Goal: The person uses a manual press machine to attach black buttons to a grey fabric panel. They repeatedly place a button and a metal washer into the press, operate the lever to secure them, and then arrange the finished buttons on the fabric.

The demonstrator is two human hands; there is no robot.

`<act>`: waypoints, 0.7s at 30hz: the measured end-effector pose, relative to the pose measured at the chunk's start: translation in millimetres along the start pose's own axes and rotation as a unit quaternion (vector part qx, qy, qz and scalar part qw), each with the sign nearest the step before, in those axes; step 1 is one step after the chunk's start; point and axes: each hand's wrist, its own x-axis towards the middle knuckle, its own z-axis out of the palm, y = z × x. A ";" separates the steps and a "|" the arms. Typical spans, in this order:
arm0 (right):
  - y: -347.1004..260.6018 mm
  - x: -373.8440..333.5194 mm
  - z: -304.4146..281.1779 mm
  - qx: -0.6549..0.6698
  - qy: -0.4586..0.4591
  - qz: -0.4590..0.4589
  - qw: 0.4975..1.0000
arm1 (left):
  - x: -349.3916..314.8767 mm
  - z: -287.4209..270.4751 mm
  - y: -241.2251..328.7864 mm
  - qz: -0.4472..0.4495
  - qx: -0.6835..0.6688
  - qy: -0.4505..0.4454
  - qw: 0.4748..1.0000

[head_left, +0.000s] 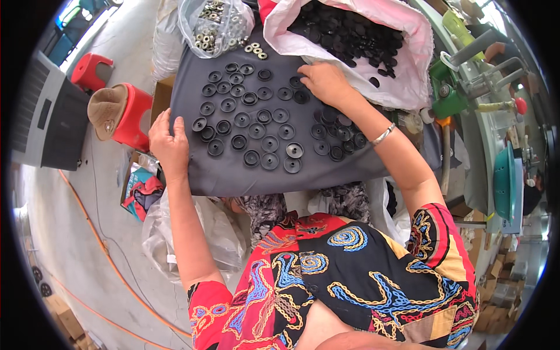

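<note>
My left hand [168,140] is open at the left edge of the grey cloth-covered table [233,181], thumb apart from the fingers. At the far side my right hand [326,83] is above the cloth, fingers a little bent and apart, with the fingertips beside a black round plastic part [296,82]. Nothing shows in its grasp. Several such rimmed parts with small centre hubs lie spread in loose rows. One part [294,150] looks lighter, with a pale ring in it. More black parts [336,131] sit bunched below my right forearm.
At the back, a white sack [417,76] spills black parts, and a clear bag [192,29] holds small metal rings. Several loose metal rings [255,50] lie beside it. A green machine [449,90] stands right; red stools [131,119] and a grey crate [49,114] stand left.
</note>
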 end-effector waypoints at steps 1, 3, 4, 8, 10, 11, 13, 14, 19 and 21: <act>-3.3 1.8 4.8 -0.031 -0.018 0.008 0.999 | -0.5 -0.7 -2.1 0.002 0.010 -0.005 1.000; -6.1 7.7 15.5 -0.078 0.007 -0.028 0.997 | -1.0 -1.3 -4.2 0.005 0.031 -0.014 0.999; -6.4 11.6 19.9 -0.079 0.024 -0.033 0.996 | -0.7 0.8 -3.8 0.003 0.025 -0.011 1.000; -13.8 35.1 32.9 -0.033 0.047 -0.039 0.998 | -1.3 -0.5 -4.2 -0.006 0.014 -0.020 1.000; -14.9 42.4 27.7 0.009 0.043 -0.021 0.999 | -1.0 -1.3 -7.0 -0.008 0.001 -0.019 1.000; -16.0 45.0 26.7 0.031 0.039 -0.012 0.999 | -1.9 -0.9 -6.3 -0.012 -0.005 -0.018 1.000; -1.5 39.1 24.4 0.005 0.046 -0.015 0.999 | -1.6 1.0 -5.1 -0.019 -0.014 -0.012 1.000; -0.2 29.3 15.3 -0.016 0.035 -0.021 0.999 | -2.8 3.3 -7.4 -0.010 -0.013 -0.006 1.000; 2.9 4.6 4.2 -0.043 -0.065 -0.012 0.997 | -1.5 3.9 -6.9 -0.018 -0.033 -0.007 0.999; 3.5 0.2 2.2 -0.038 -0.063 -0.011 0.997 | -1.7 3.1 -7.8 -0.012 -0.027 -0.010 1.000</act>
